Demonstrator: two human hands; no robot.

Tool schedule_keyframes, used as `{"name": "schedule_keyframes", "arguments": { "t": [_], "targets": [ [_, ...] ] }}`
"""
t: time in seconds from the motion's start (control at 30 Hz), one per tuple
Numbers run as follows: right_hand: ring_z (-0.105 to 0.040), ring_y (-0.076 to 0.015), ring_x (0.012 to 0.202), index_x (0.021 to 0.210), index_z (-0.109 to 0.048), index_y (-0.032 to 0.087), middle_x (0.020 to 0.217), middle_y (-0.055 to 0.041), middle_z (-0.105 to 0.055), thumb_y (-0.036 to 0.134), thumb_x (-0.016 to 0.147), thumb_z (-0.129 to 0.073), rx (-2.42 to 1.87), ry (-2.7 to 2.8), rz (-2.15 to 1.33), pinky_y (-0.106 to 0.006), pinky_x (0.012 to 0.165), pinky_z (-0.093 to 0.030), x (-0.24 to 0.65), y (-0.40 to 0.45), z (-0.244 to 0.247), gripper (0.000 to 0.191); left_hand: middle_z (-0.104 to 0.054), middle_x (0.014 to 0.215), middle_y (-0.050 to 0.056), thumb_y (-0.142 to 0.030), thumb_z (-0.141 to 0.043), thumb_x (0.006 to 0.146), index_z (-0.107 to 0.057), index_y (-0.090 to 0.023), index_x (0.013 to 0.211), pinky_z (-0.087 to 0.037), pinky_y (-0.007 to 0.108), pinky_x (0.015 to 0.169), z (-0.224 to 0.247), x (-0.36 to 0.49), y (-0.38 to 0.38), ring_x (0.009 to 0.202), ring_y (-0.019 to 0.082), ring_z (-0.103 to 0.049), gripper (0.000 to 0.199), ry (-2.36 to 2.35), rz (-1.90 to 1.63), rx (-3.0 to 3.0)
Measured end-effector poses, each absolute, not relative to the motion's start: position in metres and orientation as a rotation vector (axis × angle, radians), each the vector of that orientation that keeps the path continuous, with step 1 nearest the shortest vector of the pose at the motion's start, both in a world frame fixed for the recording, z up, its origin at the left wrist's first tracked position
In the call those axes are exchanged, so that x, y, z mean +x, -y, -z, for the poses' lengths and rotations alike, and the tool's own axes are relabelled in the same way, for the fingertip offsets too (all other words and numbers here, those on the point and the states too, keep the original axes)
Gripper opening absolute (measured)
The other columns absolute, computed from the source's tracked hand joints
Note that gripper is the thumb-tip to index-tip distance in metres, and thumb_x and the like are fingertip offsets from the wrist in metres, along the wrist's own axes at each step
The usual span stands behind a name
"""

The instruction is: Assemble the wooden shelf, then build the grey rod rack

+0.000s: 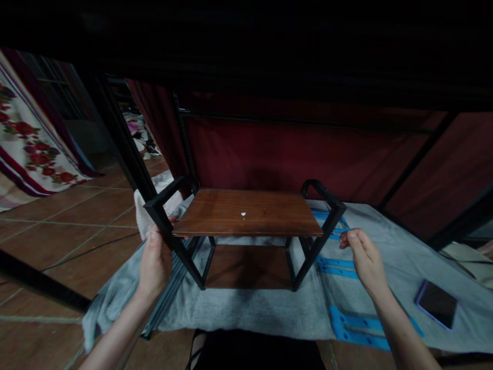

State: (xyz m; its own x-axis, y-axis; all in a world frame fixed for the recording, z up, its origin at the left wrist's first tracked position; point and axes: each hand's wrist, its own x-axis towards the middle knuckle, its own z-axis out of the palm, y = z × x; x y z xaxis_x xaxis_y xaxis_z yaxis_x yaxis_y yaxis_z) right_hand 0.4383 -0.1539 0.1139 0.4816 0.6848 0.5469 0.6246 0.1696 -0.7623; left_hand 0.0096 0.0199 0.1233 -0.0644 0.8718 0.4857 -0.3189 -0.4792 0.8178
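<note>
A small two-tier rack point(246, 205) stands in front of me, with a brown wood-grain upper board, a lower board point(248, 264) and black metal side frames. A small white mark shows on the upper board. My left hand point(156, 257) is closed around the left side frame point(169, 231), its thumb on the near side and fingertips reaching behind under the board's edge. Off to the right of the right side frame point(321, 241), my right hand point(364, 254) hangs apart from it. Its fingers are curled together in a pinch; what they hold, if anything, is too small to tell.
Blue slotted pieces point(358, 329) lie on the grey cloth point(250, 313) at right, near a phone point(437, 303). Dark metal bars point(169, 288) lie at left. A black frame post point(119, 139) and a dark overhead surface surround the space; a red curtain point(269, 149) hangs behind.
</note>
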Motion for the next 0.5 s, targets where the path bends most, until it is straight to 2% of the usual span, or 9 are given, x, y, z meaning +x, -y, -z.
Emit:
{"name": "schedule_keyframes", "arguments": {
  "t": [0.17, 0.3, 0.43, 0.5],
  "targets": [
    [-0.057, -0.0186, 0.074, 0.081, -0.058, 0.022, 0.076, -0.0023, -0.059, 0.047, 0.095, -0.045, -1.494, 1.135, -0.1, -0.033, 0.072, -0.044, 0.442, 0.161, -0.103, 0.031, -0.061, 0.124, 0.007, -0.052, -0.045, 0.093, -0.066, -0.024, 0.112, -0.053, 0.041, 0.088, -0.126, 0.013, -0.017, 0.112, 0.027, -0.056, 0.041, -0.649, -1.727, 1.324],
    [-0.057, -0.0187, 0.074, 0.09, -0.06, 0.023, 0.081, -0.0027, -0.061, 0.044, 0.092, -0.049, -1.505, 1.103, -0.129, -0.033, 0.07, -0.045, 0.441, 0.167, -0.098, 0.024, -0.06, 0.126, 0.006, -0.05, -0.046, 0.093, -0.067, -0.028, 0.106, -0.051, 0.044, 0.094, -0.127, 0.014, -0.017, 0.121, 0.028, -0.052, 0.034, -0.641, -1.749, 1.331],
    [-0.058, -0.0177, 0.073, 0.1, -0.06, 0.023, 0.092, -0.0038, -0.064, 0.046, 0.091, -0.051, -1.494, 1.051, -0.146, -0.033, 0.069, -0.046, 0.44, 0.17, -0.097, 0.026, -0.063, 0.12, 0.008, -0.054, -0.043, 0.092, -0.066, -0.024, 0.108, -0.047, 0.043, 0.1, -0.128, 0.01, -0.022, 0.123, 0.028, -0.051, 0.041, -0.674, -1.76, 1.266],
    [-0.058, -0.018, 0.074, 0.096, -0.06, 0.023, 0.088, -0.0032, -0.064, 0.047, 0.091, -0.051, -1.51, 1.023, -0.14, -0.033, 0.07, -0.046, 0.441, 0.171, -0.097, 0.026, -0.065, 0.113, 0.009, -0.052, -0.046, 0.092, -0.067, -0.022, 0.103, -0.047, 0.043, 0.1, -0.128, 0.008, -0.024, 0.118, 0.028, -0.055, 0.038, -0.702, -1.787, 1.241]
  ]
}}
